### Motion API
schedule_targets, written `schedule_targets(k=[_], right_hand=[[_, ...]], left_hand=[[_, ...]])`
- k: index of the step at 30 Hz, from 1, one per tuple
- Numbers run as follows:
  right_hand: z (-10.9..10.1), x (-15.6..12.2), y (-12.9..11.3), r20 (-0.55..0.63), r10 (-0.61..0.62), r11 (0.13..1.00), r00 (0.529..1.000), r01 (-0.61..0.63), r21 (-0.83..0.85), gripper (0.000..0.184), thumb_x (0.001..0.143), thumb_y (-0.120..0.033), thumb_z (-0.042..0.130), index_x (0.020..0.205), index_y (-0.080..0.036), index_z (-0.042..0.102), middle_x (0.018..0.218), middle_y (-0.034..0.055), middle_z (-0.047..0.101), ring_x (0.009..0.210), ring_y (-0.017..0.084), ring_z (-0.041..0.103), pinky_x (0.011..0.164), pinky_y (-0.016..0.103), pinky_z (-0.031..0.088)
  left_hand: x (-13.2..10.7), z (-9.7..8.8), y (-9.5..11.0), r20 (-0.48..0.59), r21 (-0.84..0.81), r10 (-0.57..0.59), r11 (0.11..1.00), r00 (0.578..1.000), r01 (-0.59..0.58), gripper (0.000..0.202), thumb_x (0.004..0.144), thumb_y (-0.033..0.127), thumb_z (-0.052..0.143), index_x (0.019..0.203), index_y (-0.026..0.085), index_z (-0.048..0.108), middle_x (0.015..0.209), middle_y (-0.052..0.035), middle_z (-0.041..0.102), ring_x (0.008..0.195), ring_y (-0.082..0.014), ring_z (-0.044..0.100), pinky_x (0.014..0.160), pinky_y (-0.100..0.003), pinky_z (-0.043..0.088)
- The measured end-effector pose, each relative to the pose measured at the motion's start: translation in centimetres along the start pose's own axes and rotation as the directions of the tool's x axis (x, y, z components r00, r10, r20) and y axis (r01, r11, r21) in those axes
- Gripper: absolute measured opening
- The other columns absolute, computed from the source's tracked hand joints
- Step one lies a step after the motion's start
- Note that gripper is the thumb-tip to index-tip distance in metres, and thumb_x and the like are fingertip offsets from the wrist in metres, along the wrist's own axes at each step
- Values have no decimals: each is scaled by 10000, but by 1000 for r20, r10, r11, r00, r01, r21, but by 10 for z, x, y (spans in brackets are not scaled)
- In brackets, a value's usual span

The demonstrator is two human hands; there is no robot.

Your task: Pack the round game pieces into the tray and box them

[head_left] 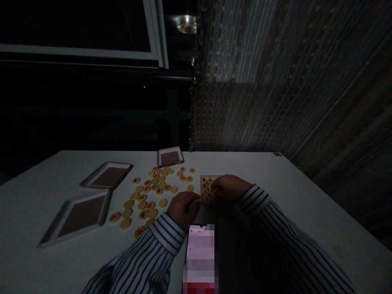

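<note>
Two shallow trays (81, 214) are lying hollow-side up at far left on the white surface (300, 196). Loose discs (159, 190) are lying scattered to their right, presumably for easy reach by my left hand (183, 209). Its fingers are curling beside the box (201, 188), perhaps steadying it; grip: cannot tell. Seated discs (206, 192) are filling the box in rows, characters showing. My right hand (231, 187) is bending over them, fingers narrow; any hold is hidden.
</note>
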State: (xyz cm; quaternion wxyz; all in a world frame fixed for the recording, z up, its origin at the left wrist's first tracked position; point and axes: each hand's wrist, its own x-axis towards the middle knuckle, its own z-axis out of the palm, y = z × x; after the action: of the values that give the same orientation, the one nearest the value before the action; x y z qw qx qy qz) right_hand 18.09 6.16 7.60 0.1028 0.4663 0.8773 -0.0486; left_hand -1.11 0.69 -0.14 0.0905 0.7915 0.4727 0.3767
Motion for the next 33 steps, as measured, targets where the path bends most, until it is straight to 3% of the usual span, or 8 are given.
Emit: schedule_targets(k=[8, 15, 28, 33], right_hand=[[1, 0, 2, 5, -8, 1000, 1000, 8, -15, 260, 746, -294, 420, 851, -223, 647, 823, 56, 654, 700, 169, 577, 541, 240, 315], [-3, -5, 9, -118, 21, 999, 993, -15, 51, 308, 775, -282, 402, 1003, -256, 607, 932, 45, 653, 810, 176, 586, 632, 243, 356], [-14, -12, 10, -173, 42, 995, 984, -26, 94, 264, 791, -277, 410, 937, -214, 621, 893, 48, 659, 796, 172, 585, 642, 248, 362], [-18, -12, 5, -327, 25, 995, 945, 7, 96, 256, 813, -274, 388, 920, -196, 608, 875, 49, 653, 790, 160, 571, 688, 248, 357]], left_hand=[[1, 1, -1, -9, 2, 8, 1000, 1000, -8, 174, 749, 197, 512, 883, 177, 621, 867, -56, 669, 844, -185, 593, 765, -356, 481], [0, -1, 1, -14, 6, 8, 1000, 1000, -8, 170, 747, 200, 509, 873, 192, 623, 861, -46, 670, 832, -175, 596, 755, -338, 484], [1, -2, 3, -22, 6, 14, 1000, 1000, -14, 163, 741, 193, 509, 852, 188, 630, 842, -51, 675, 813, -176, 604, 741, -333, 489], [3, -7, 6, -62, -13, 4, 1000, 998, -5, 162, 756, 188, 491, 839, 174, 629, 841, -53, 676, 816, -168, 606, 750, -331, 491]])
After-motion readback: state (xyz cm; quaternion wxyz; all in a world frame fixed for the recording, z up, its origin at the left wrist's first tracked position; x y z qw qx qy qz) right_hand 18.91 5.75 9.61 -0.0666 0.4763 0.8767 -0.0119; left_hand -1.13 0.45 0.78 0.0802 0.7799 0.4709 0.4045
